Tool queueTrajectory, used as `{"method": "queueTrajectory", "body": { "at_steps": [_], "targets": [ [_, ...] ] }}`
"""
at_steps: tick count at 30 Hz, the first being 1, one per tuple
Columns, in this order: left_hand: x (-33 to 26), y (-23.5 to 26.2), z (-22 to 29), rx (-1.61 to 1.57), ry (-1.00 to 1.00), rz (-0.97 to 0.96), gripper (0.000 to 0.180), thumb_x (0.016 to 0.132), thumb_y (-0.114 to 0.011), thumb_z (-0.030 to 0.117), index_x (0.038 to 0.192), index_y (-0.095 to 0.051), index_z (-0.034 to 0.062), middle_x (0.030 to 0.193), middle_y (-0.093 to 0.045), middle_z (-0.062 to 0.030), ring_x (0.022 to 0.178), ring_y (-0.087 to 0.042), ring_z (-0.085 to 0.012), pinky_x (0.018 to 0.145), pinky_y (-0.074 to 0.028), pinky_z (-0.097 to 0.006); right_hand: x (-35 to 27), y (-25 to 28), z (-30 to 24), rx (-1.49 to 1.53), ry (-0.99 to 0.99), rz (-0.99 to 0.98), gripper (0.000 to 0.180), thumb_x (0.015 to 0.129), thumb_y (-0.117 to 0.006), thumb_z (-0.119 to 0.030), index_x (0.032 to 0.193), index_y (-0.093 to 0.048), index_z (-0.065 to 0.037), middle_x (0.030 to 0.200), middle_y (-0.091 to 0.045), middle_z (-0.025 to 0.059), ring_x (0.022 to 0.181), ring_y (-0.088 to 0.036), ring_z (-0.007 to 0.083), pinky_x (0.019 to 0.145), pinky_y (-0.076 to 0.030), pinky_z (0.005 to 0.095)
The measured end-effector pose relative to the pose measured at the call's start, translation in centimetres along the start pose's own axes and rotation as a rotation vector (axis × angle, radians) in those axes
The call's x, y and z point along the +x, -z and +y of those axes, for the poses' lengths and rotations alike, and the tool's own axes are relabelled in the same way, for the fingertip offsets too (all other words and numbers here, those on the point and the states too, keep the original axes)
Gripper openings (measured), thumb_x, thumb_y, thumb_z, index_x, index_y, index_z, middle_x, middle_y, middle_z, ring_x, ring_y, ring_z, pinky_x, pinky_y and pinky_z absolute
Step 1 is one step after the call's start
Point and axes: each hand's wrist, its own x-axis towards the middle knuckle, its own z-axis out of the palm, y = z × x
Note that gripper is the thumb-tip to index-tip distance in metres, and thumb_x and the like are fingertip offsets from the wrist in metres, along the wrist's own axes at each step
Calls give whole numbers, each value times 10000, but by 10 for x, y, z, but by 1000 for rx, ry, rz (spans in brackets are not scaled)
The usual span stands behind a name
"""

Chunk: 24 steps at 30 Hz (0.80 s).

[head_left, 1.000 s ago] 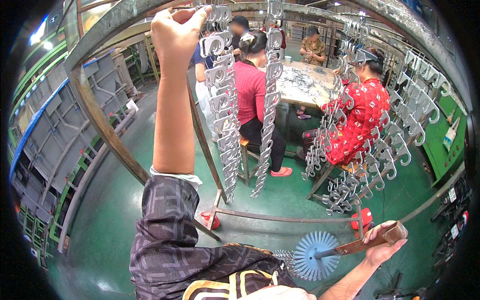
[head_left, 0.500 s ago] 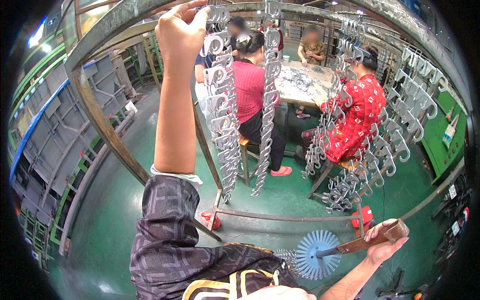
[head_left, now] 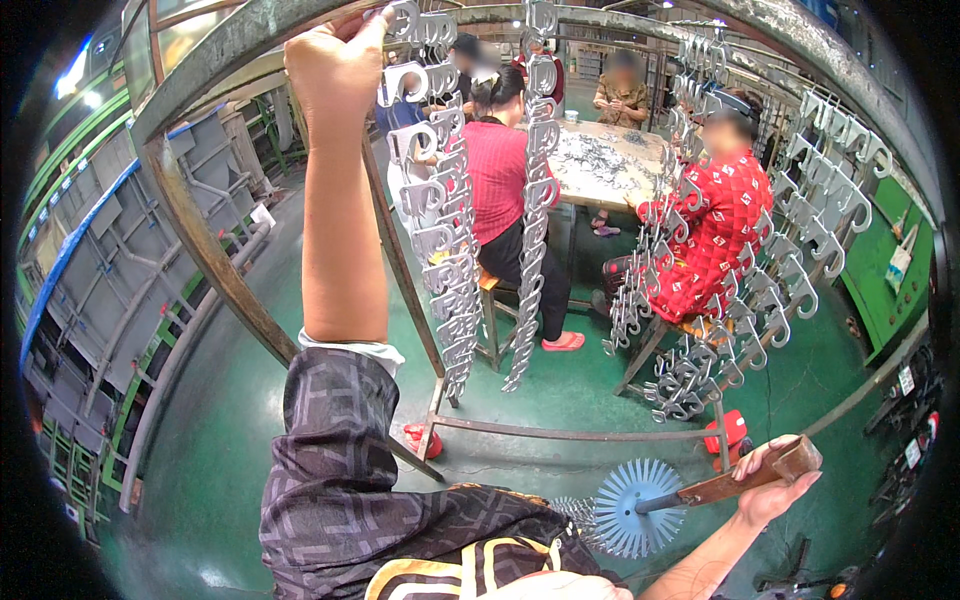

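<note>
My left hand (head_left: 338, 75) is raised to the top of the rack, its fingers pinched at the upper end of a strand of silvery metal hooks (head_left: 425, 190). The fingertips are partly cut off by the picture's upper edge. Another hanging strand of hooks (head_left: 540, 150) is just right of it. Low on the right, my right hand (head_left: 772, 492) is closed around the brown handle (head_left: 718, 487) of a tool. A grey shaft joins that handle to a light blue slotted disc (head_left: 620, 510). Behind the disc, grey spiky pieces show only in part.
A metal frame (head_left: 205, 225) surrounds the strands, with a low crossbar (head_left: 575, 434). More hooks (head_left: 790, 290) hang at right. Beyond, several people sit around a table (head_left: 590, 190) strewn with small metal parts. A green cabinet (head_left: 885, 270) stands far right; red objects (head_left: 728, 432) lie by the frame's feet.
My left hand has shifted left along the rack, and the upper hooks of the near strand have moved left with it. The right hand and disc have moved very slightly right.
</note>
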Motion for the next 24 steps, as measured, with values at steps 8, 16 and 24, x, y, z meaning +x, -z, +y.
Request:
{"method": "queueTrajectory", "body": {
  "at_steps": [8, 16, 24],
  "targets": [
    [-18, 12, 5, -196, 26, -128, 181, 760, -628, -60, 938, -661, -46, 860, -671, -96, 778, -621, -93, 699, -486, -202, 1, 10, 2, 19, -20, -42, 722, 816, -284, -714, 891, -456, -17, 632, -458, 79, 434, -445, 184, 357, -395, 298],
    [-72, 29, -4, -422, 278, -344, 236, 776, -565, -91, 1008, -606, -87, 980, -640, -137, 900, -618, -167, 839, -494, -268, 4, 4, 2, 3, 17, -11, 728, 809, -322, -710, 864, -453, 4, 631, -459, 81, 437, -453, 178, 345, -395, 300],
    [-147, 53, -10, -464, 392, -506, 197, 773, -606, -87, 966, -632, -57, 930, -656, -97, 835, -607, -112, 765, -482, -222, 4, -1, 4, 13, 0, -2, 730, 804, -328, -715, 865, -452, 2, 608, -443, 76, 446, -456, 182, 354, -399, 307]
  ]
}}
